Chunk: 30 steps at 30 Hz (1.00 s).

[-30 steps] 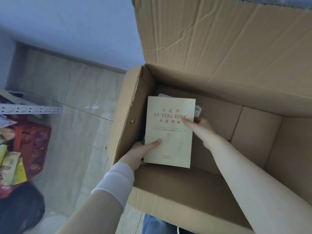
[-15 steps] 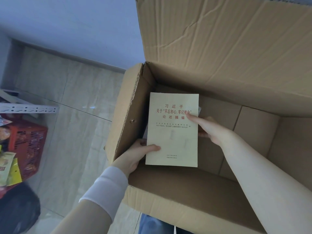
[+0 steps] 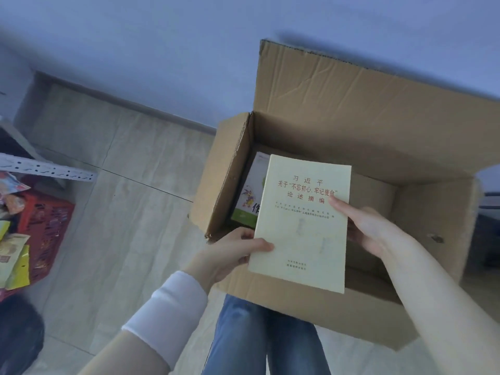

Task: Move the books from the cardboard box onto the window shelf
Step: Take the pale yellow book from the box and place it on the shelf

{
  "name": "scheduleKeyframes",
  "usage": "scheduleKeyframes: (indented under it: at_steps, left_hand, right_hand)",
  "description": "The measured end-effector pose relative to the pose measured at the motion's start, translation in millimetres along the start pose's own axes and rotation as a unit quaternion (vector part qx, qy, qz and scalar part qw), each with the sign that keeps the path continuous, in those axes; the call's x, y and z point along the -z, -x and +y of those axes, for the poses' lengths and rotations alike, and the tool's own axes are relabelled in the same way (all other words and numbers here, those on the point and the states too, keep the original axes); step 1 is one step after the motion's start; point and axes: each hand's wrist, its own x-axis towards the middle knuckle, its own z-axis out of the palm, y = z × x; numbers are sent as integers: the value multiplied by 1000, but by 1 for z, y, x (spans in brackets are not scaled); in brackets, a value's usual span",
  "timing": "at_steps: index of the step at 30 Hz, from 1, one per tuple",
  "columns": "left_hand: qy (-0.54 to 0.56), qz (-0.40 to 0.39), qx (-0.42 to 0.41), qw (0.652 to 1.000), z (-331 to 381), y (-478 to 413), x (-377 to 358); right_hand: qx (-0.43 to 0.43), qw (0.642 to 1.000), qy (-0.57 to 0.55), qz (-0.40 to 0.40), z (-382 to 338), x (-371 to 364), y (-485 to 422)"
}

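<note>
A pale yellow book [image 3: 300,223] with red Chinese title print is held above the open cardboard box [image 3: 338,136]. My left hand [image 3: 232,253] grips its lower left edge, thumb on the cover. My right hand [image 3: 370,228] holds its right edge, thumb on the cover near the title. Below it, inside the box against the left wall, lies a white and green book [image 3: 247,196] with a cartoon figure, partly hidden by the yellow book. The window shelf is not in view.
The box stands on a tiled floor [image 3: 121,212] by a blue wall, its tall flap raised at the back. A red basket [image 3: 47,226] with snack packets and a white perforated metal rail [image 3: 48,169] are at the left. My jeans-clad legs [image 3: 259,334] are below the box.
Both hands have lifted the yellow book up out of the box toward me. The white and green book underneath has come into sight. The camera has pulled back and up.
</note>
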Motion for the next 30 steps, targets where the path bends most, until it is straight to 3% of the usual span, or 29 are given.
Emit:
scheduleKeyframes:
  at_steps: [7, 16, 21, 30]
  left_hand:
    - [53, -50, -89, 993, -80, 149, 11]
    - [118, 69, -158, 978, -231, 325, 57]
    - [190, 132, -230, 945, -280, 422, 112]
    - [250, 273, -352, 860, -352, 582, 279]
  right_hand:
    - [70, 996, 57, -18, 7, -59, 153]
    - [94, 975, 150, -135, 57, -204, 271]
    - [108, 957, 168, -212, 29, -322, 351]
    - [228, 885, 241, -327, -19, -596, 456]
